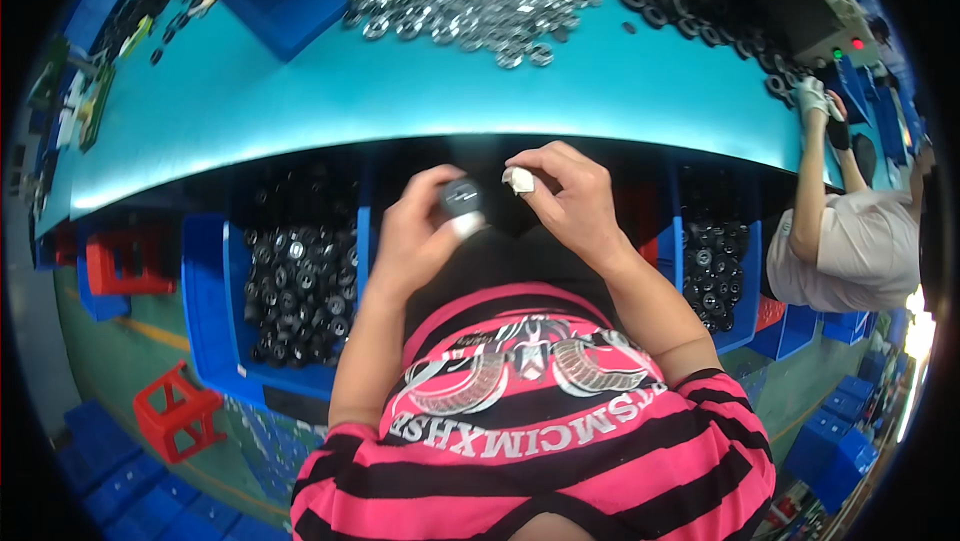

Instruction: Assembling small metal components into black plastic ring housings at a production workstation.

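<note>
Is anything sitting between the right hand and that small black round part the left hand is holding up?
Nothing visible does. The left hand holds the black round part just below the edge of the teal table. The right hand, with white tape on a fingertip, is right beside it, with only a narrow open gap between them.

We see the turquoise worktop brightly and evenly lit from above, with a pale sheen along its front edge, while the space beneath it falls into deep shadow. The fisheye lens bends the worktop's edge into an arc, a black vignette rings the view, and white glare blooms at the right rim.
</note>
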Action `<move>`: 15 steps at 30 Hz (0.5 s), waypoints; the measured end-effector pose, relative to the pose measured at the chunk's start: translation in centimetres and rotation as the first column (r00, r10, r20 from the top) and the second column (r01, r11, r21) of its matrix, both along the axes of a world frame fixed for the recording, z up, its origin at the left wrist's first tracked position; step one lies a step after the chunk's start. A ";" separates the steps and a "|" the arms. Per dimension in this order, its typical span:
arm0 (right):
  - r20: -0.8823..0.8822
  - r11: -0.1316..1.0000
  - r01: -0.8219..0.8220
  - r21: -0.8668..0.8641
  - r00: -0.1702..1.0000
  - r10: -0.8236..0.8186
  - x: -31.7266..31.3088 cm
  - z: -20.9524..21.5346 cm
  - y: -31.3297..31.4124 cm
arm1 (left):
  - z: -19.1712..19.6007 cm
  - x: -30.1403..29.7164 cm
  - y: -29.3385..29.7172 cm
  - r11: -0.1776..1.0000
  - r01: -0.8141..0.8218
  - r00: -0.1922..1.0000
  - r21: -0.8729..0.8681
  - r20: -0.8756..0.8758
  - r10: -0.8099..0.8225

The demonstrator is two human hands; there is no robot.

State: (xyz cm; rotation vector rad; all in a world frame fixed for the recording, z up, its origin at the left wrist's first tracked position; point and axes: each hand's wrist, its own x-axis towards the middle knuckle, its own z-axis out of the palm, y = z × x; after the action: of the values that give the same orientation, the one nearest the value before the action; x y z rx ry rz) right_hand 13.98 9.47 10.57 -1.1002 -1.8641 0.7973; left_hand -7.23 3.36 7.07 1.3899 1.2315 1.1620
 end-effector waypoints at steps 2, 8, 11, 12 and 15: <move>0.053 0.958 0.073 0.279 0.994 -0.092 2.3 2.5 2.5 | 1.1 -3.2 -0.7 0.990 -0.122 0.951 0.077 -0.275 0.138; 0.278 0.913 0.276 0.299 0.891 -0.360 10.6 4.0 17.4 | 2.4 -17.6 -7.4 0.786 -0.613 0.297 0.080 -0.899 0.323; 0.548 0.867 0.356 0.348 0.673 -0.496 12.3 3.1 22.9 | 2.4 -19.6 -9.6 0.712 -0.702 0.200 0.026 -0.952 0.233; 0.604 0.844 0.377 0.383 0.588 -0.537 12.3 2.9 23.9 | 2.5 -19.5 -9.5 0.712 -0.701 0.182 0.048 -0.953 0.244; 0.662 0.863 0.309 0.401 0.553 -0.506 13.1 1.9 25.5 | 2.9 -14.3 -6.5 0.839 -0.525 0.369 0.142 -0.850 0.375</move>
State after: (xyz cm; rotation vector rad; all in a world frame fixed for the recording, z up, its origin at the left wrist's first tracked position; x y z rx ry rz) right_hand 27.10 34.99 12.47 -1.7961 -2.1174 -0.2442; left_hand -21.54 -3.13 10.01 1.6012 2.5237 0.6062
